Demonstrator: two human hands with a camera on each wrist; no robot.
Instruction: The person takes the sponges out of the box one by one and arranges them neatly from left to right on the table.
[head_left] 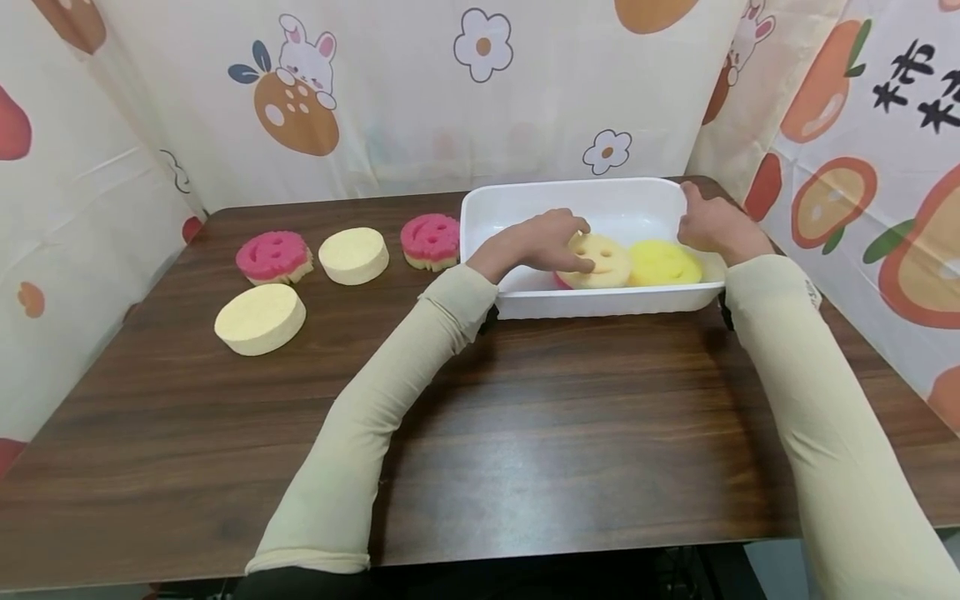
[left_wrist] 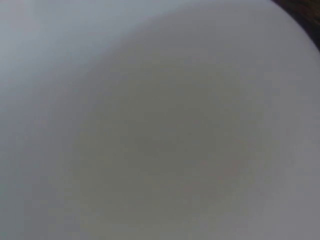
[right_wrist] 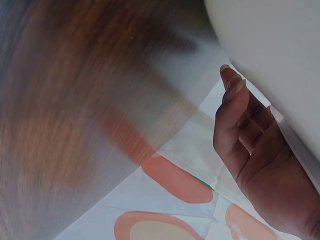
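Observation:
A white rectangular tray (head_left: 570,306) stands at the back right of the table. My left hand (head_left: 534,242) reaches over its left part, thumb and fingers about the edge of a round cream sponge (head_left: 603,268) with a cut-out smiley face. Some pink shows beneath that sponge. Beside it in the tray lies a yellow smiley sponge (head_left: 663,263), with a pale piece partly visible at its right. My right hand (head_left: 716,223) holds the tray's right rim; in the right wrist view its fingers (right_wrist: 232,107) bend against the outer wall. The left wrist view is a pale blur.
Left of the tray on the brown wooden table (head_left: 480,433) are a pink smiley sponge (head_left: 431,240), another pink one (head_left: 272,255), a plain cream round (head_left: 354,256) and a second cream round (head_left: 260,320). Printed curtains (head_left: 405,108) hang close behind and at both sides.

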